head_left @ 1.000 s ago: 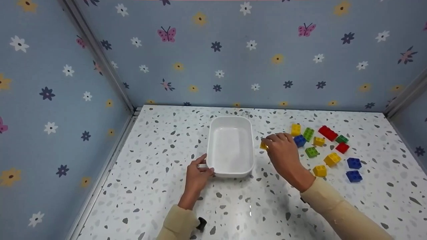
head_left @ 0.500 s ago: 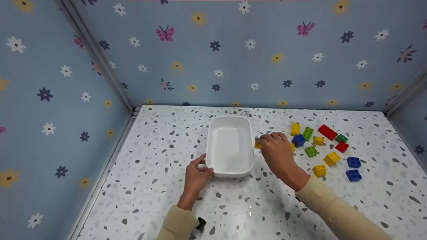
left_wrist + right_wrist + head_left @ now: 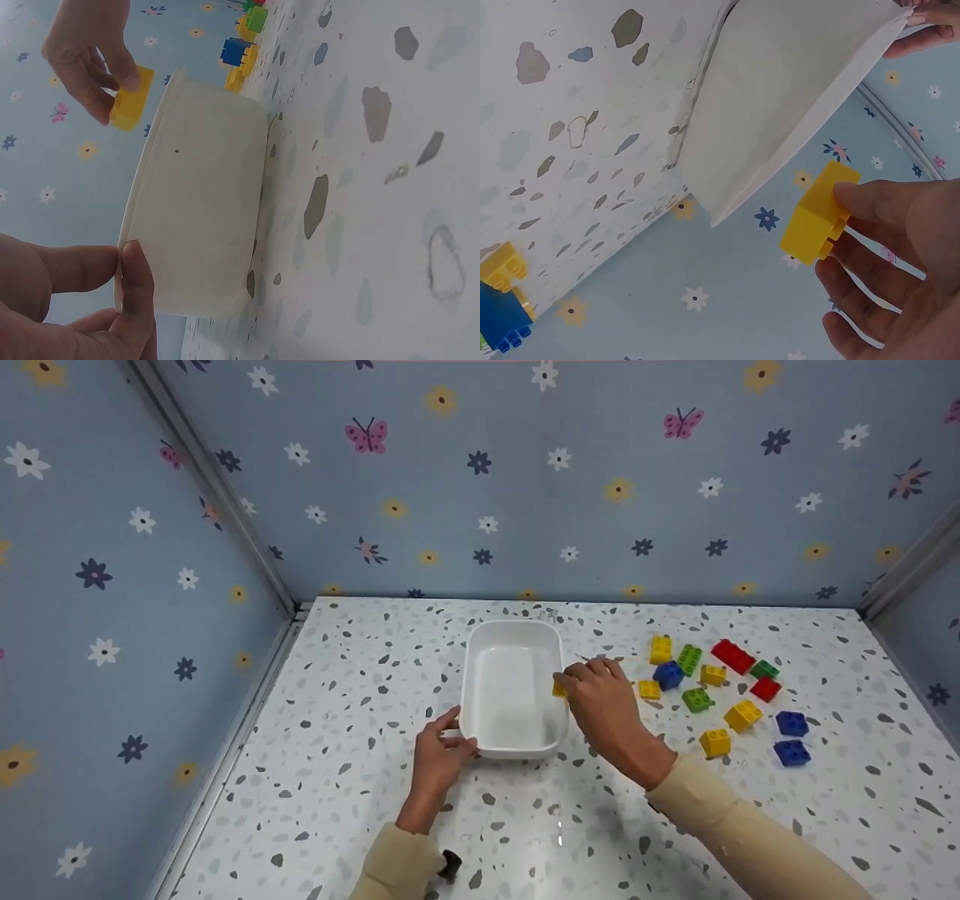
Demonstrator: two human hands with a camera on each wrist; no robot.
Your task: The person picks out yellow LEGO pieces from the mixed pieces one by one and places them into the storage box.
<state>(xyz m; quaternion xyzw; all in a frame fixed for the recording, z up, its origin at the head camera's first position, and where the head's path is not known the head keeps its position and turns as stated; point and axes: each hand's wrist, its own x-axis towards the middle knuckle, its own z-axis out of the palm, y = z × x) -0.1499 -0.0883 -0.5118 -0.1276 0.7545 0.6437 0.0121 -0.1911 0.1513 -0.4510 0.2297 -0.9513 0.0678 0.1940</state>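
Note:
A white rectangular tub (image 3: 512, 746) stands upright on the speckled table, its inside bare. At its near left corner my left hand (image 3: 439, 761) pinches the rim between thumb and fingers, as the left wrist view also shows. My right hand (image 3: 604, 705) pinches a yellow toy building brick (image 3: 819, 214) between thumb and fingertips. In the head view that brick is mostly covered by the fingers and hovers at the tub's right rim. From the left wrist view, the brick (image 3: 132, 99) hangs above rim height, apart from the tub (image 3: 199, 195).
Several loose bricks lie right of the tub: yellow (image 3: 742, 715), blue (image 3: 792, 723), red (image 3: 733, 656) and green (image 3: 697, 700). A single yellow brick (image 3: 649, 689) lies closest to my right hand. Flower-patterned walls (image 3: 525, 502) border the table's back and sides.
My right hand has moved left with the yellow brick, from beside the loose bricks to the tub's right rim. Another yellow brick on the table has come into sight behind it. My left hand stays put.

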